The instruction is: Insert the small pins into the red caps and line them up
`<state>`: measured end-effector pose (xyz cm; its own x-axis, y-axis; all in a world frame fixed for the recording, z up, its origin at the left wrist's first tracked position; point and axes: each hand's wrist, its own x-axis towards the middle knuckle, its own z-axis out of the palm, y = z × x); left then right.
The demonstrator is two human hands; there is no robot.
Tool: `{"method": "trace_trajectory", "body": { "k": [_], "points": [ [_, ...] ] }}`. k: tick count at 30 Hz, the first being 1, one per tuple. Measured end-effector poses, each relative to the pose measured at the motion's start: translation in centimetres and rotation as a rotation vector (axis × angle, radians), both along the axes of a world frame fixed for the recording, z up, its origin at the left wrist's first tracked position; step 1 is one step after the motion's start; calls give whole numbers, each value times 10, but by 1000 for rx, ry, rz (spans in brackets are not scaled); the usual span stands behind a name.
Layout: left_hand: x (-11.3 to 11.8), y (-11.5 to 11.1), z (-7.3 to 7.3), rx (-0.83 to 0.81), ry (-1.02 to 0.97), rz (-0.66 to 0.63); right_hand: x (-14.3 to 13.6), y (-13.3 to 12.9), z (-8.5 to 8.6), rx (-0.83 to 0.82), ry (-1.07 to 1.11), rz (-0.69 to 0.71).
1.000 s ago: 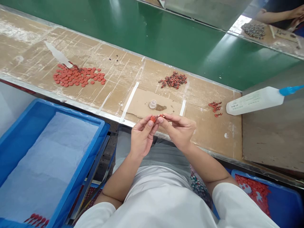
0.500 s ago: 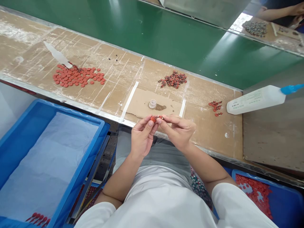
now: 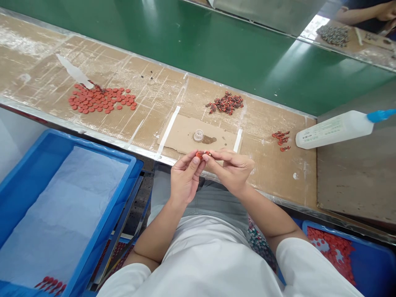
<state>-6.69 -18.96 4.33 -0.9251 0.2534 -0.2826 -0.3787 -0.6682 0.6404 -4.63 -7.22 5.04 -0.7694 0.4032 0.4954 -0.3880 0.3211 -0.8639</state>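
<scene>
My left hand (image 3: 185, 179) pinches a small red disc (image 3: 198, 155) at the near edge of the cardboard-covered bench (image 3: 154, 95). My right hand (image 3: 230, 169) holds a small red-and-black part (image 3: 206, 154) against that disc. Both hands meet just below a small clear cap (image 3: 198, 135) beside a brown stain. A spread of red discs (image 3: 100, 99) lies to the left. A pile of red-and-black parts (image 3: 226, 104) sits behind the hands. A few joined pieces (image 3: 281, 139) lie to the right.
A white squeeze bottle (image 3: 334, 128) with a blue nozzle lies on its side at the right. A green conveyor belt (image 3: 201, 45) runs behind the bench. A blue bin (image 3: 62, 206) with white lining stands lower left. Another blue bin (image 3: 346, 251) holds red discs lower right. Another person's arm (image 3: 365, 14) shows top right.
The hands stay together at the bench edge; the fingers have closed slightly on the disc and part. Nothing else has moved.
</scene>
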Motion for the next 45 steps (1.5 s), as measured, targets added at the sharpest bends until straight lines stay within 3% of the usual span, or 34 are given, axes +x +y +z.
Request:
{"method": "trace_trajectory", "body": {
  "k": [31, 45],
  "points": [
    [1, -1, -3, -82, 24, 40, 0, -6, 1, -26, -39, -35],
    [2, 0, -3, -182, 117, 108, 0, 1, -3, -110, -88, 59]
  ]
}}
